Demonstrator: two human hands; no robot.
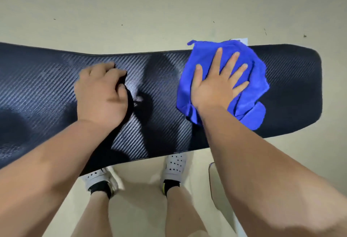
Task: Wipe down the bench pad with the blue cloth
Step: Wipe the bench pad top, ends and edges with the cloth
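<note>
A long black bench pad (47, 90) with a carbon-weave texture runs across the view from left to right. A crumpled blue cloth (255, 79) lies on its right part, reaching the far edge. My right hand (217, 84) lies flat on the cloth, palm down, fingers spread. My left hand (102, 94) rests on the pad's middle as a loose fist, knuckles down, holding nothing that I can see.
Beige floor (150, 11) surrounds the bench. My two feet in white shoes (174, 163) stand under the pad's near edge. A white part (242, 40) pokes out behind the pad's far edge near the cloth. A thin cable (210, 180) lies on the floor at the right.
</note>
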